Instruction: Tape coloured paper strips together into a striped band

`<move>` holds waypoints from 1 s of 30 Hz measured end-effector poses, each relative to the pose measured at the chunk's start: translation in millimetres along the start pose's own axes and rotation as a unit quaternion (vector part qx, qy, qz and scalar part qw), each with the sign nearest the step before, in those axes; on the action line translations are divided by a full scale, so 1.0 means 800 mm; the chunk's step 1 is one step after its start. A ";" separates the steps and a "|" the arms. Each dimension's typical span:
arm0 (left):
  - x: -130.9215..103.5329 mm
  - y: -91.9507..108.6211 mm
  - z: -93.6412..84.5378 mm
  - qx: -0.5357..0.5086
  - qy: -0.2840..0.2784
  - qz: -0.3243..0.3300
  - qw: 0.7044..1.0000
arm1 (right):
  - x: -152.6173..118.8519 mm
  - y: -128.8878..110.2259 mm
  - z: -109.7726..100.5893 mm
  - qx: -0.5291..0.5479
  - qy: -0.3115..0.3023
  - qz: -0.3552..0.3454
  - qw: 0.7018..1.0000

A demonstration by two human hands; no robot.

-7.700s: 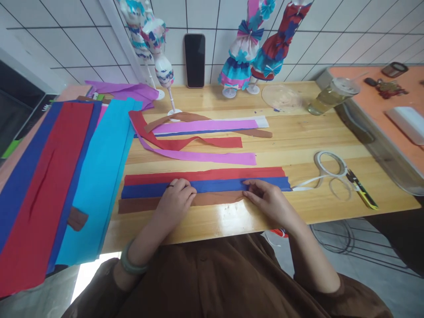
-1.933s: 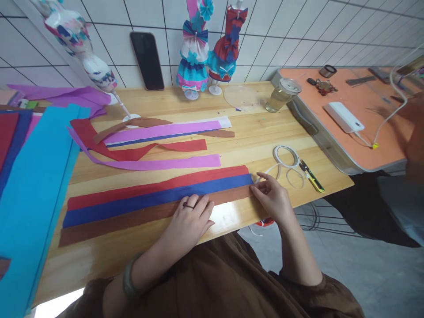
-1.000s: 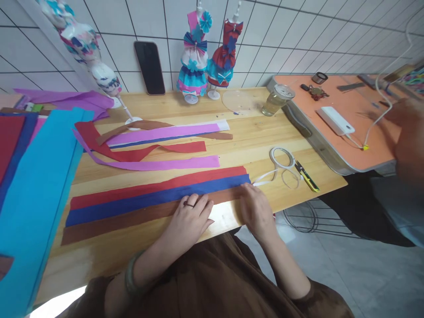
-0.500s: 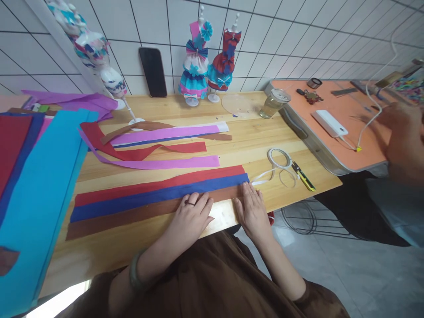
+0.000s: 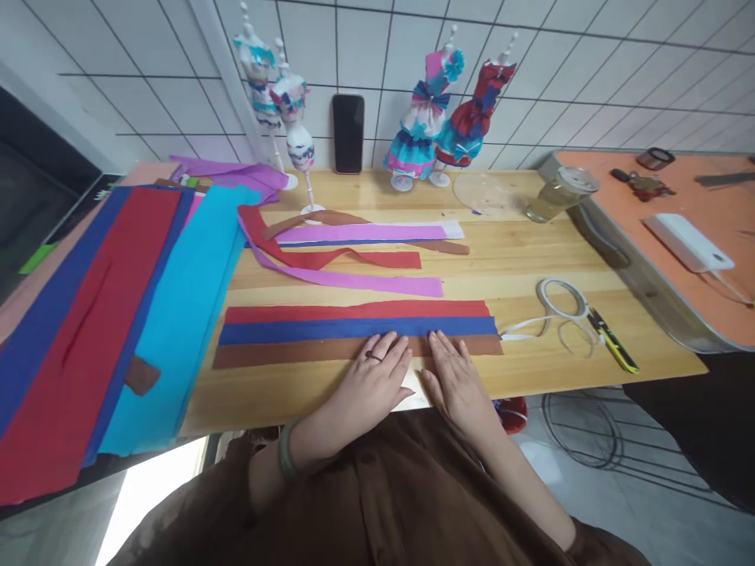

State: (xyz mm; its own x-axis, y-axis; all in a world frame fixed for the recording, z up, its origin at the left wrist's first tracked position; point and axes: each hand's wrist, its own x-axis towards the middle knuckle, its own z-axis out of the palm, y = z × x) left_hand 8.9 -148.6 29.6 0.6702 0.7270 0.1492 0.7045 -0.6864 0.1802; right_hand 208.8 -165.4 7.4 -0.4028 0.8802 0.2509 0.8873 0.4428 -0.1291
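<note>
Three strips lie flat against each other on the wooden table (image 5: 501,271): a red strip (image 5: 354,311), a blue strip (image 5: 307,330) and a brown strip (image 5: 283,353) nearest me. My left hand (image 5: 377,369) rests open on the brown strip, fingertips at the blue strip's lower edge. To its right, my right hand (image 5: 457,377) also lies open, its fingers flat on the brown strip. Off the strips' right end is a roll of narrow white tape (image 5: 562,299) with a loose tail. Beside the roll is a yellow-and-black cutter (image 5: 613,339).
Left are large red (image 5: 112,291) and turquoise (image 5: 189,291) sheets. Narrow loose strips (image 5: 377,284) lie behind the three. At the wall stand a phone (image 5: 348,134) and small dressed mannequins (image 5: 418,118). A cup of liquid (image 5: 563,192) is near an orange-topped table (image 5: 661,196).
The view has swung left, so things appear further right and the co-worker's hand has left the picture. My right hand has slid left along the brown strip, closer to my left hand.
</note>
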 end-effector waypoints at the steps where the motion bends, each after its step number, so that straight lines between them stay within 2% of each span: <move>1: -0.006 -0.004 -0.001 0.003 0.001 -0.005 1.000 | 0.001 -0.002 0.001 -0.002 0.000 -0.002 1.000; 6: -0.036 -0.019 -0.005 0.008 -0.007 -0.038 0.999 | 0.003 -0.009 0.006 -0.025 0.018 0.024 0.999; 12: -0.046 -0.023 -0.008 0.015 -0.003 -0.045 0.999 | 0.024 -0.045 0.015 0.016 0.000 -0.065 0.998; 14: -0.052 -0.028 -0.010 0.019 -0.001 -0.055 0.998 | 0.028 -0.051 0.017 0.027 -0.006 -0.071 0.997; 30: -0.165 -0.111 -0.034 0.086 0.010 -0.247 0.965 | 0.021 -0.047 0.024 0.034 0.004 -0.072 0.997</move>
State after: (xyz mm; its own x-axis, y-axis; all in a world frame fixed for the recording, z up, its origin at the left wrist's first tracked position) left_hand -148.5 -183.5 20.7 0.2391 0.9652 0.1058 0.9664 -0.2471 0.0706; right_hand 164.2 -164.1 -1.6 -0.5224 0.8057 0.2791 0.8033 0.5748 -0.1558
